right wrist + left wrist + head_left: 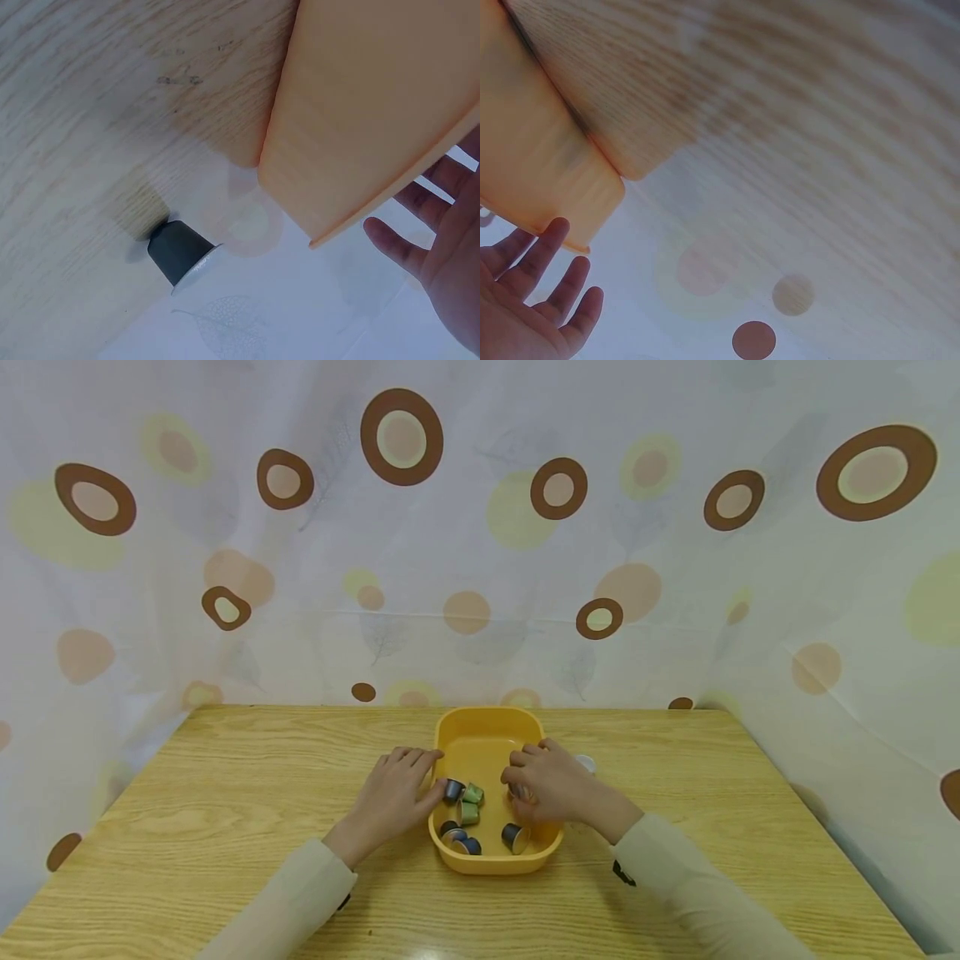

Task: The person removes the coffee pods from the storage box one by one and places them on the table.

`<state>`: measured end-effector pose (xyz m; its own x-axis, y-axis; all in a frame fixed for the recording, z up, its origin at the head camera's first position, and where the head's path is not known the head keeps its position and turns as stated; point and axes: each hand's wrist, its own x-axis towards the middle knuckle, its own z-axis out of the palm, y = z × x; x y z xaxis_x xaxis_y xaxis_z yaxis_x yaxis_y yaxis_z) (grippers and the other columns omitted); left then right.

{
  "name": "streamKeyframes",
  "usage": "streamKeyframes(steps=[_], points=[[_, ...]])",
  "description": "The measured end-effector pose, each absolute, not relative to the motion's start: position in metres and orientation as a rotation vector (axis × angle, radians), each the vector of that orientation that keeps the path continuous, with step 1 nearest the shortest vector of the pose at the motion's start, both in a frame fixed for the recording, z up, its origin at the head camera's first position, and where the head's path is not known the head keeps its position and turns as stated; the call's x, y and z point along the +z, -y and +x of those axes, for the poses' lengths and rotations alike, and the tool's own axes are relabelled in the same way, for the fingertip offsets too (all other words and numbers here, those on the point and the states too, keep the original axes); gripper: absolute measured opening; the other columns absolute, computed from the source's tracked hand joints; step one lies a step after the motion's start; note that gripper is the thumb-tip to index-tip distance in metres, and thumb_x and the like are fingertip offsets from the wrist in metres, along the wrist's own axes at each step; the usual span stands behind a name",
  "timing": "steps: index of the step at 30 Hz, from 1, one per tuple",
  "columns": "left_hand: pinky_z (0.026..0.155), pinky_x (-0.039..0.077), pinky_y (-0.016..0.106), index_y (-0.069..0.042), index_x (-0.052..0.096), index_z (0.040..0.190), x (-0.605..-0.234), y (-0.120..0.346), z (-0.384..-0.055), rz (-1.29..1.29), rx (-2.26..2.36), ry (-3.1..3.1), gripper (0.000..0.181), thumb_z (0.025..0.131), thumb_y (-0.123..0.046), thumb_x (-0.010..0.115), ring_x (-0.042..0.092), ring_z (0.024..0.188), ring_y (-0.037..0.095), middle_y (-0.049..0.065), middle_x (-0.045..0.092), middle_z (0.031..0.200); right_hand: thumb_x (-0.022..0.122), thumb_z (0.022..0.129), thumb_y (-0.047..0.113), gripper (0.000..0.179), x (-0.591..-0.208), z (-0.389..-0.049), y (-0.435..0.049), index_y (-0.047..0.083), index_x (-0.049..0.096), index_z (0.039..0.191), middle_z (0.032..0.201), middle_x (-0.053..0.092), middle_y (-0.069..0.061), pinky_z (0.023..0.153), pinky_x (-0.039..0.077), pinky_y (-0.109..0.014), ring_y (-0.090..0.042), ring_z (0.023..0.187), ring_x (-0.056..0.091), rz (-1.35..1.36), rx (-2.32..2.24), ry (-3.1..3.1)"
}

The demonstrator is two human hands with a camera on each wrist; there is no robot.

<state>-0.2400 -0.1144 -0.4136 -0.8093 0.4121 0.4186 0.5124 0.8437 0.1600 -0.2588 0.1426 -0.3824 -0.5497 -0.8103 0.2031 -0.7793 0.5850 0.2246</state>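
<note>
A yellow plastic tub [497, 864] stands on the table with several coffee capsules in it. Green capsules [468, 812] lie toward its left side, dark blue ones [468, 846] at the near left, and a dark one [515, 837] at the near right. My left hand [395, 793] rests at the left rim, fingers loosely spread, thumb tip beside a dark capsule [453, 790]. Reaching over the right rim, my right hand [551, 781] has its fingers bent down, pinching a capsule [519, 792] that they partly cover. In the right wrist view, the tub wall hides those fingertips.
Outside the tub, a dark capsule with a silver lid [182, 253] lies on the table to the right; the head view shows only its pale lid [585, 764] behind the right hand. Patterned cloth [465, 527] hangs behind the wooden table [300, 760] and along both sides.
</note>
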Motion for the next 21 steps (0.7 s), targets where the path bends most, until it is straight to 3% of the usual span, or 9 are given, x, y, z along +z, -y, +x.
streamKeyframes(steps=[9, 21], points=[[0.090, 0.044, 0.042, -0.015, 0.056, 0.122, -0.415, 0.115, -0.240, -0.683, -0.357, 2.655, 0.040, 0.092, -0.039, 0.045, 0.054, 0.107, 0.024, 0.001, 0.062, 0.114, 0.062, 0.081, 0.030, 0.019, -0.375, -0.260, -0.148, 0.020, 0.066, 0.096, 0.088, 0.056, 0.003, 0.077, 0.045, -0.041, -0.018, 0.082, 0.054, 1.308, -0.131, 2.491], [0.090, 0.044, 0.042, -0.014, 0.056, 0.123, -0.413, 0.114, -0.240, -0.681, -0.372, 2.665, 0.040, 0.093, -0.039, 0.045, 0.054, 0.107, 0.025, 0.002, 0.062, 0.115, 0.063, 0.080, 0.029, 0.015, -0.364, -0.265, -0.158, 0.020, 0.066, 0.093, 0.086, 0.057, 0.003, 0.076, 0.046, -0.038, -0.016, 0.080, 0.053, 1.259, -0.110, 2.402]])
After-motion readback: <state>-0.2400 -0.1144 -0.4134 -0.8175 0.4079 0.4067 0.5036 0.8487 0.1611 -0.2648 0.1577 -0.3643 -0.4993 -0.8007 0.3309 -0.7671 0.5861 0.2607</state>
